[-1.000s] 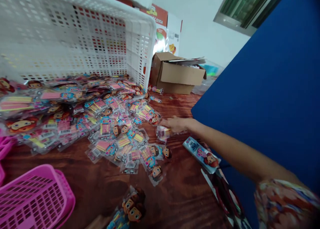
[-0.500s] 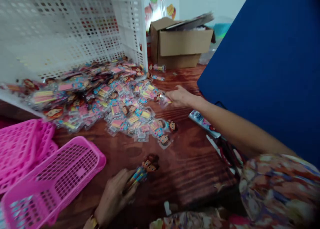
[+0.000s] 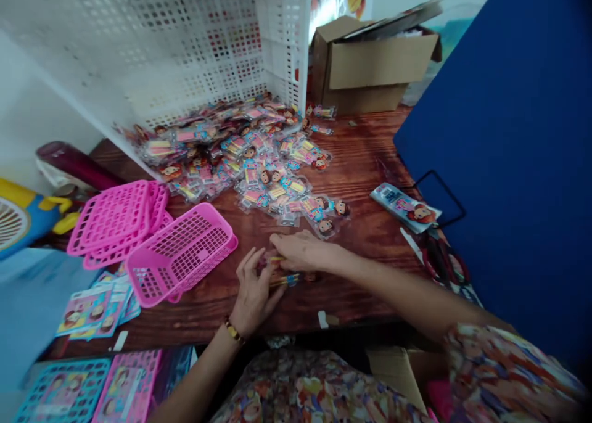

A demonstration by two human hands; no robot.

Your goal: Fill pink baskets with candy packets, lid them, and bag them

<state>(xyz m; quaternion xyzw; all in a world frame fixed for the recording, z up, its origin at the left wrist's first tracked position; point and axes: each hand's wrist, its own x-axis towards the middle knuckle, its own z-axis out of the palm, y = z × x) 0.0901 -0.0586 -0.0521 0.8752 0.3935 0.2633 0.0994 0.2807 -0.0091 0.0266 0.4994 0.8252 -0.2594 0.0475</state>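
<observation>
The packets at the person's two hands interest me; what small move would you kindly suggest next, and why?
I would perhaps gently gather the packets into one bunch: the left hand and right hand are close together at them, and packet parts show in two separate spots between the hands, though any grip is partly hidden.

1 left hand [image 3: 252, 293] + 1 right hand [image 3: 298, 250], 1 bracelet [image 3: 234, 332]. Packets [image 3: 252, 176]: dozens approx, too overlapped for an exact no., incl. 2 by the cardboard box [image 3: 374, 68] (1 of those at the back). Also 1 white crate [image 3: 161, 53], 1 pr scissors [image 3: 441, 262], 1 maroon bottle [image 3: 78, 164], 1 blue panel [image 3: 509, 164]. Front pink basket [image 3: 203, 254]: min. 1, can't tell if another's nested tbh. Printed cards [image 3: 87, 309] on the L: 3+.
</observation>
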